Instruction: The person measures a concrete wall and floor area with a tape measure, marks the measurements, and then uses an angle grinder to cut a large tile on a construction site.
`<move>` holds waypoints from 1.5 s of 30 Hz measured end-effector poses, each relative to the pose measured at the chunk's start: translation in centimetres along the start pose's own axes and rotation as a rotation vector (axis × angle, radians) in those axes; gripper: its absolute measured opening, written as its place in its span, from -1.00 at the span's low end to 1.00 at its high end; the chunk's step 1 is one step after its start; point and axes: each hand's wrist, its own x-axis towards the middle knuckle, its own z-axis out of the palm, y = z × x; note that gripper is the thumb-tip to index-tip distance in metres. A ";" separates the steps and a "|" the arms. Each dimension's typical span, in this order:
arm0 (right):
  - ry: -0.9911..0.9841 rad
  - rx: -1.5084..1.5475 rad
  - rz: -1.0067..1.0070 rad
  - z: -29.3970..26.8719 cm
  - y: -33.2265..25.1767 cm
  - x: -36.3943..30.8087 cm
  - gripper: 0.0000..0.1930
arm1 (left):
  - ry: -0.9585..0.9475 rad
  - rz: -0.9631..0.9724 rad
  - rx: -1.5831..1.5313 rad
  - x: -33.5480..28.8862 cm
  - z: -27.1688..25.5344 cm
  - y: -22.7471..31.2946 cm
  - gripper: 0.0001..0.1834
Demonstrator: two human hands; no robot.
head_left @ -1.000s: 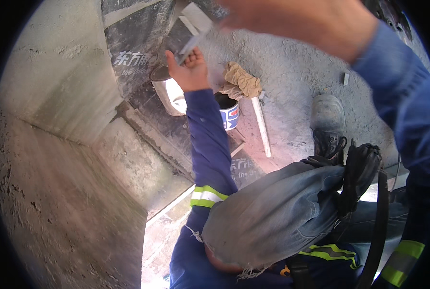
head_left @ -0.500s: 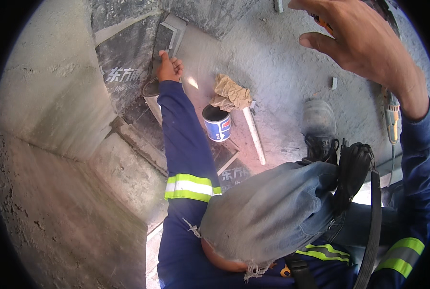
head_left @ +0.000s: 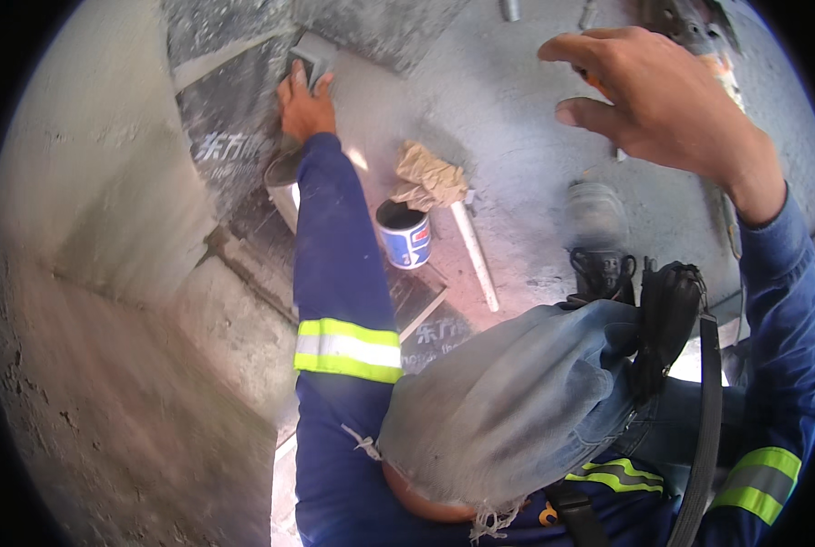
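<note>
paint can | round, blue-white-red label | on floor beside crumpled paper

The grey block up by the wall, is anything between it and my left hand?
Nothing visible: the left hand already grips the grey block against the dark sheet. The small can and crumpled paper lie off to the side. The right hand is spread open in the air, empty.

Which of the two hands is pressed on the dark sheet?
The left hand, reaching far forward and gripping a small grey block against the dark sheet. The right hand hangs open in the air, touching nothing.
</note>
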 end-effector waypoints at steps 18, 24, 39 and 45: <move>0.156 0.468 0.091 2.3 2.6 -5.0 -0.26 | -0.723 -0.215 -1.691 -13.3 -16.4 30.9 -0.48; 0.198 0.276 -0.026 1.7 -0.1 -5.4 -0.23 | -0.666 -0.310 -1.926 -13.5 -20.9 29.7 -0.63; -0.025 0.035 0.026 -6.2 5.4 -5.9 -0.58 | 0.710 -0.796 -1.818 -16.4 -33.5 -13.2 -0.75; 0.183 -0.096 0.031 -4.5 6.4 -4.8 -0.76 | 0.479 -0.655 -1.936 -14.5 -29.1 -8.2 -0.75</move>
